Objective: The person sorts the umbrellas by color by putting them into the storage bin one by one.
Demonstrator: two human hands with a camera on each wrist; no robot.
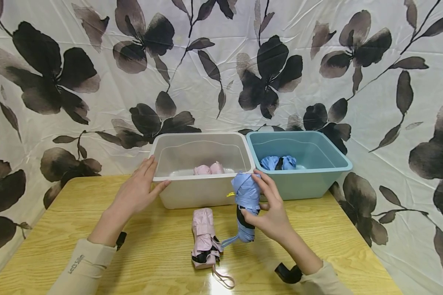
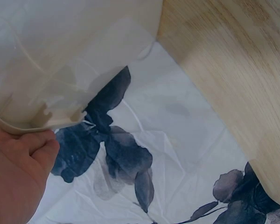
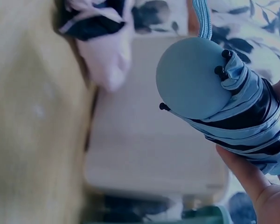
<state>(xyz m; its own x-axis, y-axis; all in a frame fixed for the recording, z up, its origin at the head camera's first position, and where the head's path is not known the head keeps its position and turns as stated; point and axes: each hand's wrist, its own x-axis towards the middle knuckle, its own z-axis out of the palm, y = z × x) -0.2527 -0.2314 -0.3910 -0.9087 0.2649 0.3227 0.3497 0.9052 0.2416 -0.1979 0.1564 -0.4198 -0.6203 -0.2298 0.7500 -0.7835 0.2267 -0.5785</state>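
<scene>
A folded blue umbrella (image 1: 246, 192) is gripped upright by my right hand (image 1: 271, 209), in front of the bins and above the table. Its round handle end (image 3: 193, 77) and cord show close up in the right wrist view. My left hand (image 1: 138, 186) rests on the left rim of the white bin (image 1: 195, 192), fingers along the edge; the left wrist view shows it touching the bin's wall (image 2: 37, 126). A folded pink umbrella (image 1: 204, 235) with a wrist cord lies on the table just left of the blue one.
Inside the white bin lie rolled pink umbrellas (image 1: 209, 168). The teal bin (image 1: 302, 182) beside it on the right holds blue umbrellas (image 1: 269, 162). Both bins stand at the back of the wooden table (image 1: 151, 250), against a flower-printed cloth (image 1: 221, 73).
</scene>
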